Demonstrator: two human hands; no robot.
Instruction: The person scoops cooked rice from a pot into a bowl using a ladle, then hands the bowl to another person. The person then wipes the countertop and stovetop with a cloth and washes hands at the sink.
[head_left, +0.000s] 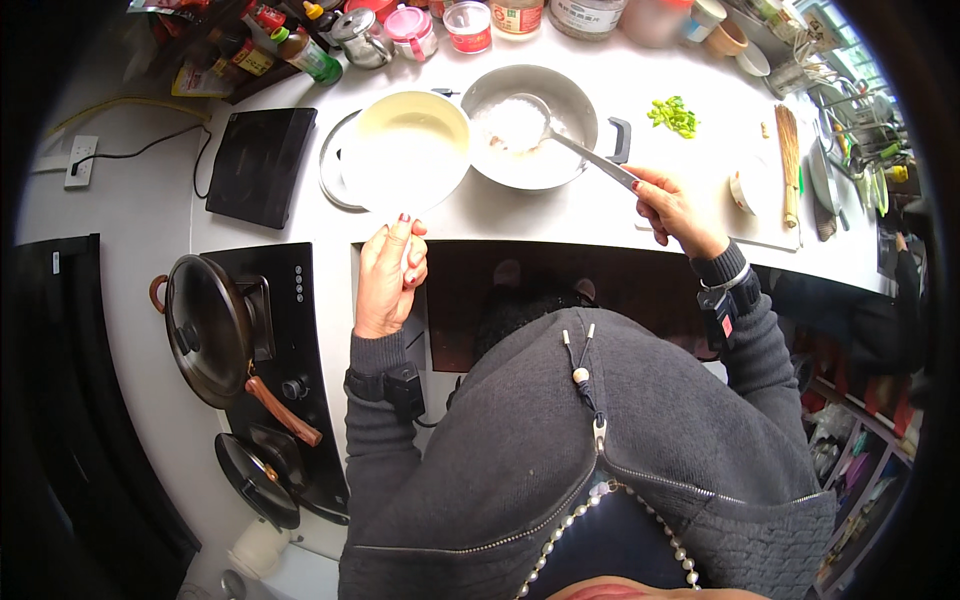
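My right hand (671, 210) grips the handle of a metal ladle (596, 155). The ladle's bowl rests inside a deep grey metal pot (531, 174), among whitish contents that glare partly washes out. At the pot's left, my left hand (394, 262) is closed around the white handle of a cream-coloured pan (412, 154). The pan's rim overlaps the pot's left edge, and it appears tilted; bright light hides most of its inside. Partly behind the pan lies a round metal-rimmed lid (335, 176) on the white counter (495, 217).
Chopped green vegetables (673, 117) lie right of the pot, with a small bowl (744, 192) and a straw-like bundle (787, 165) beyond. Jars (410, 34) line the back. A black induction cooker (260, 166) sits left. Below it, a lidded wok (208, 330) stands on the gas stove (289, 330).
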